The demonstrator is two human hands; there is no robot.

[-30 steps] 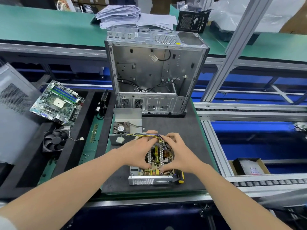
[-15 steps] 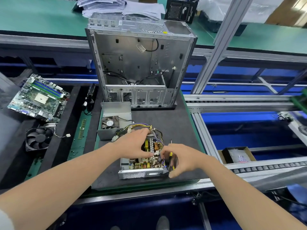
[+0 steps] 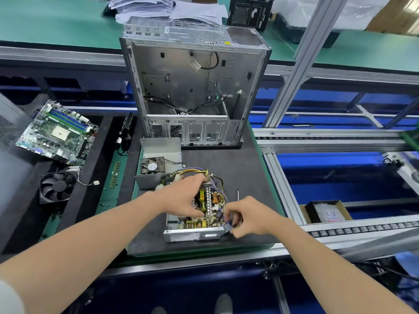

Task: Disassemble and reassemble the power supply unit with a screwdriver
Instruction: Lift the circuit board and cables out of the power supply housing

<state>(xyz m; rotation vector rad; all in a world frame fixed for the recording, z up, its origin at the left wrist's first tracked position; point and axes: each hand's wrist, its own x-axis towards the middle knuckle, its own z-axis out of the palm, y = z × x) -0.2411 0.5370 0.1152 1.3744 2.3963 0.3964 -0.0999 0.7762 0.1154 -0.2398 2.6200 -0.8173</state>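
Note:
The opened power supply unit (image 3: 192, 235) lies on a dark mat (image 3: 244, 168), its circuit board and coloured wire bundle (image 3: 192, 172) exposed. Its removed metal cover with the fan (image 3: 158, 164) rests just behind it to the left. My left hand (image 3: 183, 196) presses down on the board and wires. My right hand (image 3: 248, 217) is at the unit's right front corner, closed around the dark handle of a screwdriver (image 3: 238, 196) whose thin shaft points up and away from me.
An empty computer case (image 3: 195, 82) stands upright behind the mat. A motherboard (image 3: 56, 132), a loose fan (image 3: 56, 186) and a RAM stick (image 3: 114, 174) lie to the left. A small cardboard box (image 3: 326, 211) sits lower right, beside conveyor rails (image 3: 340, 231).
My right hand left the top of the board, moved to the unit's right front corner and took hold of the screwdriver. My left hand stayed on the board.

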